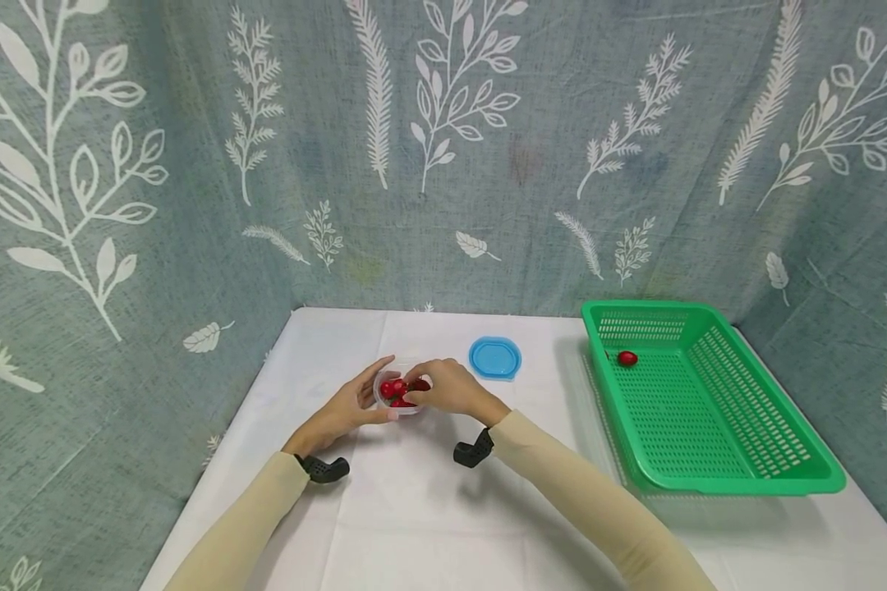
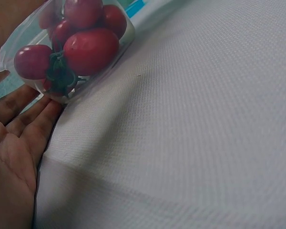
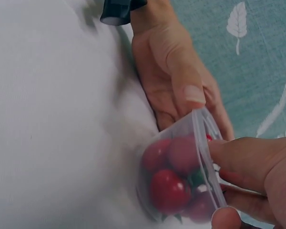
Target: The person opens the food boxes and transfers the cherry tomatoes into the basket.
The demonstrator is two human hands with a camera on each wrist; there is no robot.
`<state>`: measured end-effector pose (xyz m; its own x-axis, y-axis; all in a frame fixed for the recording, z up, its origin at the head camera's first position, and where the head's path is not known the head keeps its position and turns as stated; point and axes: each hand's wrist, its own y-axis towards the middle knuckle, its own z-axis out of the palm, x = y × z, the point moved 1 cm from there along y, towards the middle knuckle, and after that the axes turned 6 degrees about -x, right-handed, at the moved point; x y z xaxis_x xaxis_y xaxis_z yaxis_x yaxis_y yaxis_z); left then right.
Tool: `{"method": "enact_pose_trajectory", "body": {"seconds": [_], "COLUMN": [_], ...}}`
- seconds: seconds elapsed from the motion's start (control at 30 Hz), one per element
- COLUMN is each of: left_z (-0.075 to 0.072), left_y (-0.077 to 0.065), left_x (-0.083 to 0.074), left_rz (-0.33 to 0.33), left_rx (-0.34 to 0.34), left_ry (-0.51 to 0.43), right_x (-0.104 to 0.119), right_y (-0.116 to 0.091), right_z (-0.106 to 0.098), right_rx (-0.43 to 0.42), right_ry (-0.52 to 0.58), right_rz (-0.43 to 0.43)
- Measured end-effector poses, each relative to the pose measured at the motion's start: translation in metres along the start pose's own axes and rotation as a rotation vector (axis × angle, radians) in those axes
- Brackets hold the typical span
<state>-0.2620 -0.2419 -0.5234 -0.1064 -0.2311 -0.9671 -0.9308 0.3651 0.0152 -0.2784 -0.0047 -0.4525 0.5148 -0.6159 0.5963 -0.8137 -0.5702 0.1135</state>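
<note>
A small clear plastic container (image 1: 379,401) of red cherry tomatoes (image 1: 388,389) with green stems stands on the white table. My left hand (image 1: 345,408) holds its side, with the thumb at the near rim and the fingers round the back. From the right, my right hand (image 1: 451,389) reaches over the rim, thumb and fingers bent down among the tomatoes. Red shows between these fingers (image 3: 243,160) in the right wrist view, where they pinch a tomato largely hidden by the hand. Through the container wall, the left wrist view shows tomatoes (image 2: 91,51) and a green stem (image 2: 59,71).
A blue lid (image 1: 495,358) lies just beyond my right hand. On the right stands a green perforated basket (image 1: 710,410) with a red tomato (image 1: 627,359) near its left wall. A grey-green leaf-patterned curtain (image 1: 414,230) encloses the table's back and sides.
</note>
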Motion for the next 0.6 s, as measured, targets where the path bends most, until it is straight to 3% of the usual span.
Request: {"method": "enact_pose_trajectory", "body": {"seconds": [0.37, 0.6], "left_z": [0.0009, 0.0002], "left_y": [-0.0001, -0.0009], "left_x": [0.0007, -0.0010], "left_rz": [-0.024, -0.023], "left_rx": [-0.003, -0.003], "left_ry": [-0.021, -0.008], "right_x": [0.0024, 0.0051], "right_y": [-0.0023, -0.0009], "right_z": [-0.0006, -0.0047], "right_rx": [-0.021, 0.028], "right_ry": [-0.208, -0.227], "right_rz": [-0.042, -0.024]}}
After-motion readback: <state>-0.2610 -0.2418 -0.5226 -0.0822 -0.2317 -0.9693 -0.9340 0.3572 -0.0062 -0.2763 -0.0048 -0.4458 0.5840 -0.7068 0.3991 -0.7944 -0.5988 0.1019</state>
